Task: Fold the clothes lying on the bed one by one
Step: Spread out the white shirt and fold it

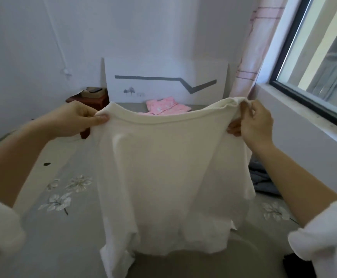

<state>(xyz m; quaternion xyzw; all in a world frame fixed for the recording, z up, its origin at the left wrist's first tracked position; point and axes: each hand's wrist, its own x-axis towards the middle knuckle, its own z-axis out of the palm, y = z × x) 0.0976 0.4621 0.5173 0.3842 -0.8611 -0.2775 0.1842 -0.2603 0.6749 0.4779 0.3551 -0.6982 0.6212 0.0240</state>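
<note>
A cream white top (167, 177) hangs spread out in the air above the bed (63, 227). My left hand (77, 119) pinches its upper left corner by the hem. My right hand (254, 123) grips the upper right corner, where the cloth bunches over my fingers. The lower edge of the top drapes down to the grey bedsheet. A pink folded garment (163, 107) lies at the far end of the bed, partly hidden behind the top. A grey-blue garment (264, 179) lies crumpled on the right side of the bed.
A white headboard (163, 77) stands at the far end. A dark red bedside stool (89, 101) with small items is at its left. A window (320, 63) with a sill and a pink curtain (252, 57) runs along the right. A dark item (296, 265) shows at bottom right.
</note>
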